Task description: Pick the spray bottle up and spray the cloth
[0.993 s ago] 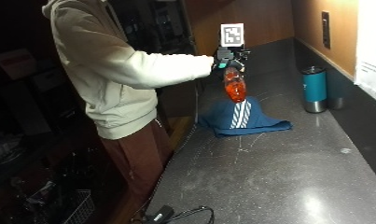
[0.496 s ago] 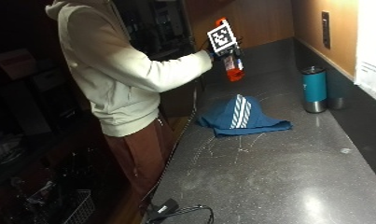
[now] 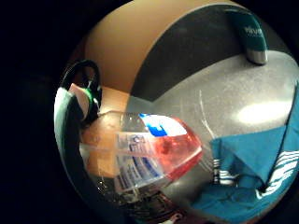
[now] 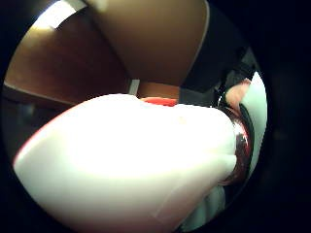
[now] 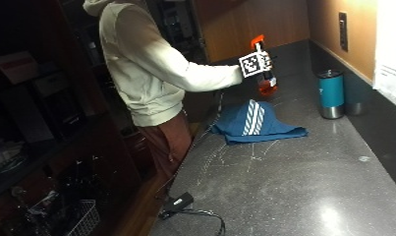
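Bottle: a clear plastic spray bottle with red liquid and an orange-red spray head (image 5: pixel 266 81) was held upright in the air above the far part of the grey speckled countertop (image 5: pixel 296 177), higher than the cloth and a little beyond it.
Bottle close up: in the little finger side palm view the clear body with its blue and white label (image 3: pixel 149 154) filled much of the picture, red liquid pooled at its lower end.
Hand: the gloved right hand (image 5: pixel 262 60) was clasped around the bottle's neck just below the spray head.
Cloth: a blue cloth with white stripes (image 5: pixel 256 123) lay bunched on the countertop below the bottle.
Tumbler: a teal metal tumbler (image 5: pixel 331 93) stood upright near the wall, apart from the cloth.
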{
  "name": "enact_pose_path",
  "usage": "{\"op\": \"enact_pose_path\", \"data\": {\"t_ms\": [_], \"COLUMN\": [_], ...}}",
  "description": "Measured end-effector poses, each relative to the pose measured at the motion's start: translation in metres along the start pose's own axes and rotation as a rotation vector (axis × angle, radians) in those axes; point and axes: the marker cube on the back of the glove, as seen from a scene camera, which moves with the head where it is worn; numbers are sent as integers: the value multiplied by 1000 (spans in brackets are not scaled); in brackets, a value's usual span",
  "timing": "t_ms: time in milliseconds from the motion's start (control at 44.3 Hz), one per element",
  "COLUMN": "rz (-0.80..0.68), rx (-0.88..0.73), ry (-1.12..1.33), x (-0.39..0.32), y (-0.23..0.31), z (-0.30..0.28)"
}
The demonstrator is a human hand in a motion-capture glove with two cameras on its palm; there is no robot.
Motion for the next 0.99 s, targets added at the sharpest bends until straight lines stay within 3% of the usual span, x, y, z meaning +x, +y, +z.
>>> {"op": "enact_pose_path", "data": {"t_ms": [181,248,361,564,745,880,993], "rz": [34,43,53,42,2,-36,-45], "rx": [-225,-188,22,-62,-167,-242,-233], "ry": [-109,-87,16,122,99,218,245], "x": [13,24,45,55,38,36,26], "y": [17,10,-23,-27,-21,-5,8], "z": [33,37,50,61,40,17,-3]}}
